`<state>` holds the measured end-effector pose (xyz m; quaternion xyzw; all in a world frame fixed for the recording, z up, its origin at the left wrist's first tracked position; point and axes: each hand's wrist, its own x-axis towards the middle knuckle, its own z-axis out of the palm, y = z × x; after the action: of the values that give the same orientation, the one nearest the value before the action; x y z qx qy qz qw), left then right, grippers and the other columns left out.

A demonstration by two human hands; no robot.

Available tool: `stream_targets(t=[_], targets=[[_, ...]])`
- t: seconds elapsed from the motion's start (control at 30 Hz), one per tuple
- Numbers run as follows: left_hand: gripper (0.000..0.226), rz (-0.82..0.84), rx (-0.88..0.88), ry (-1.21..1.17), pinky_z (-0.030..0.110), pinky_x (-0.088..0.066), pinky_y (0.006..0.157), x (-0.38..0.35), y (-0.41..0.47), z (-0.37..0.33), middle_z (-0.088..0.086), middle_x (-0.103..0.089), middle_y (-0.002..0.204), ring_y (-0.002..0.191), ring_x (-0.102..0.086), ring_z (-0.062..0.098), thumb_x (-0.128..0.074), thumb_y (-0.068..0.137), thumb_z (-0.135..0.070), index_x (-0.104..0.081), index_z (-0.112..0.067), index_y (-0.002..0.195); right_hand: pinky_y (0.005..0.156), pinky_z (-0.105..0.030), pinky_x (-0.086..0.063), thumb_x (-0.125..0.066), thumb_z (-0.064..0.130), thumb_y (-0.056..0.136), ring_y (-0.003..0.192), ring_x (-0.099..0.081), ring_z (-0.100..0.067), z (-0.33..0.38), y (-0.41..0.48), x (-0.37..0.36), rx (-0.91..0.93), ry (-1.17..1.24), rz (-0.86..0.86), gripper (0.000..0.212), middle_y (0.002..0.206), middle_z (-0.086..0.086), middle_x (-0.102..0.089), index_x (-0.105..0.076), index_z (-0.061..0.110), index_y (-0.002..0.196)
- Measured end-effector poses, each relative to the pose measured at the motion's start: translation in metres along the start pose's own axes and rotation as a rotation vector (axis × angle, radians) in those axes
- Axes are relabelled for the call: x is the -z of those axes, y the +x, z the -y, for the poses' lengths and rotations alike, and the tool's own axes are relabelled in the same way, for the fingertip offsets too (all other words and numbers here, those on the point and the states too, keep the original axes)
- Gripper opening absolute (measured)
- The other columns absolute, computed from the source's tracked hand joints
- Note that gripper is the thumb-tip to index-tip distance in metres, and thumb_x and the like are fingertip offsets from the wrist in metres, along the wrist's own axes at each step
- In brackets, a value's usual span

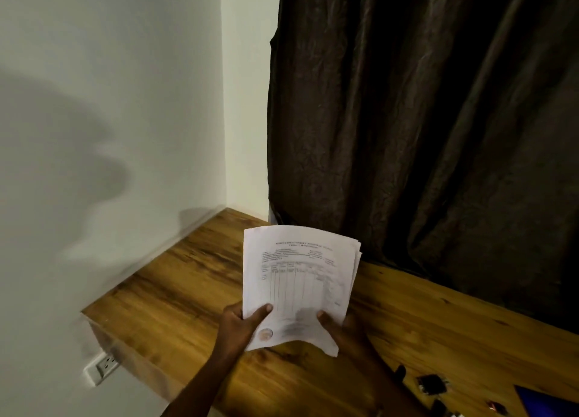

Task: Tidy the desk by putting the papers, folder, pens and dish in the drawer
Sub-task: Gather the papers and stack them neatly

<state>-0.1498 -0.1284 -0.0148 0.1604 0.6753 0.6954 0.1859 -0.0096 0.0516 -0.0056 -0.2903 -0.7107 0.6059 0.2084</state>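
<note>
Both hands hold a sheaf of papers [299, 286] up above the wooden desk [175, 294], near the middle of the view and just in front of the dark curtain [423, 118]. The left hand [239, 325] comes up from the near edge on a bare forearm that slants up and to the right; its thumb lies flat across the lower left of the top sheet and its other fingers are hidden behind the stack, so it pinches the papers at that corner. The right hand [340, 325] grips the lower right corner the same way, thumb on the front, the rest of the fingers out of sight behind. The sheets stand tilted toward the camera, their top edges fanned a little, the printed table on the front blurred. At the near right of the desk lie a blue folder [545, 401] and some small dark objects [432, 383] too dim to identify. A wall socket [105, 368] sits low on the white wall at the left.
</note>
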Motion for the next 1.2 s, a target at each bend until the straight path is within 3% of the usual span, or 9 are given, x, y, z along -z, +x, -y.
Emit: stream_targets(t=[0.2, 0.3, 0.47, 0.6, 0.77, 0.9, 1.03, 1.13, 1.2], targets=[[0.015, -0.021, -0.042, -0.02, 0.025, -0.058, 0.061, -0.011, 0.0, -0.013, 0.001, -0.077, 0.086, 0.081, -0.074, 0.02, -0.077, 0.08, -0.017, -0.073, -0.014, 0.094, 0.079, -0.029, -0.056, -0.067, 0.028, 0.088, 0.098, -0.065, -0.014, 0.006, 0.01, -0.005, 0.002, 0.01, -0.02, 0.022, 0.104, 0.003, -0.068, -0.061, 0.024, 0.108], [0.022, 0.002, -0.023, -0.029, 0.036, -0.061, 0.061, -0.014, 0.001, -0.021, 0.002, -0.077, 0.084, 0.076, -0.074, 0.023, -0.08, 0.078, -0.021, -0.072, -0.014, 0.097, 0.083, -0.036, -0.058, -0.071, 0.03, 0.085, 0.097, -0.067, -0.014, 0.012, 0.014, -0.004, 0.033, 0.04, -0.03, 0.029, 0.105, 0.003, -0.07, -0.063, 0.021, 0.112], [0.036, 0.004, 0.039, 0.044, 0.033, -0.061, 0.063, -0.009, -0.005, 0.006, 0.006, -0.075, 0.094, 0.081, -0.073, 0.021, -0.084, 0.072, -0.023, -0.068, -0.013, 0.102, 0.088, -0.034, -0.056, -0.076, 0.034, 0.079, 0.106, -0.064, -0.015, -0.019, 0.01, -0.006, -0.046, -0.004, 0.028, 0.048, 0.116, 0.002, -0.066, -0.059, 0.019, 0.122], [0.029, -0.025, 0.083, 0.041, 0.023, -0.053, 0.05, -0.011, -0.01, 0.01, 0.011, -0.072, 0.083, 0.062, -0.069, 0.018, -0.08, 0.078, -0.016, -0.066, -0.008, 0.103, 0.086, -0.028, -0.054, -0.071, 0.029, 0.085, 0.11, -0.06, -0.015, -0.031, 0.008, -0.009, -0.069, -0.01, -0.008, 0.046, 0.118, 0.004, -0.063, -0.054, 0.019, 0.127], [0.052, 0.017, 0.037, 0.043, 0.037, -0.062, 0.073, -0.014, 0.003, -0.003, 0.007, -0.072, 0.099, 0.089, -0.071, 0.022, -0.085, 0.069, -0.031, -0.062, -0.012, 0.112, 0.068, -0.019, -0.056, -0.069, 0.023, 0.087, 0.099, -0.064, -0.012, -0.01, 0.015, -0.005, -0.02, 0.04, -0.021, 0.032, 0.109, 0.004, -0.066, -0.058, 0.019, 0.117], [0.06, 0.099, 0.105, 0.104, 0.028, -0.058, 0.059, -0.014, -0.003, 0.01, 0.01, -0.073, 0.089, 0.074, -0.071, 0.022, -0.088, 0.064, -0.035, -0.065, -0.005, 0.111, 0.083, -0.024, -0.052, -0.07, 0.024, 0.085, 0.111, -0.059, -0.018, -0.025, 0.008, -0.004, -0.076, 0.026, -0.011, 0.043, 0.117, 0.004, -0.062, -0.054, 0.019, 0.124], [0.089, 0.083, 0.153, 0.103, 0.035, -0.061, 0.07, -0.01, -0.012, 0.032, 0.006, -0.074, 0.098, 0.088, -0.072, 0.023, -0.083, 0.041, -0.07, -0.065, -0.015, 0.109, 0.084, -0.016, -0.048, -0.066, 0.014, 0.088, 0.112, -0.052, -0.009, -0.034, -0.002, -0.003, -0.031, 0.044, 0.015, 0.041, 0.113, 0.017, -0.055, -0.046, 0.03, 0.12], [0.069, 0.066, 0.17, 0.119, 0.041, -0.059, 0.058, -0.012, -0.009, 0.029, 0.012, -0.073, 0.097, 0.077, -0.072, 0.03, -0.082, 0.062, -0.053, -0.063, -0.011, 0.113, 0.092, -0.027, -0.051, -0.07, 0.018, 0.085, 0.114, -0.057, -0.013, -0.032, 0.002, 0.003, -0.027, 0.034, 0.018, 0.044, 0.119, 0.01, -0.06, -0.05, 0.03, 0.122], [0.049, 0.054, 0.16, 0.139, 0.045, -0.061, 0.059, -0.014, -0.007, 0.025, 0.012, -0.072, 0.097, 0.076, -0.072, 0.031, -0.081, 0.076, -0.035, -0.061, -0.011, 0.114, 0.082, -0.019, -0.052, -0.071, 0.018, 0.085, 0.109, -0.058, -0.01, -0.029, 0.005, 0.005, -0.035, 0.026, 0.009, 0.044, 0.114, 0.012, -0.061, -0.052, 0.025, 0.124]])
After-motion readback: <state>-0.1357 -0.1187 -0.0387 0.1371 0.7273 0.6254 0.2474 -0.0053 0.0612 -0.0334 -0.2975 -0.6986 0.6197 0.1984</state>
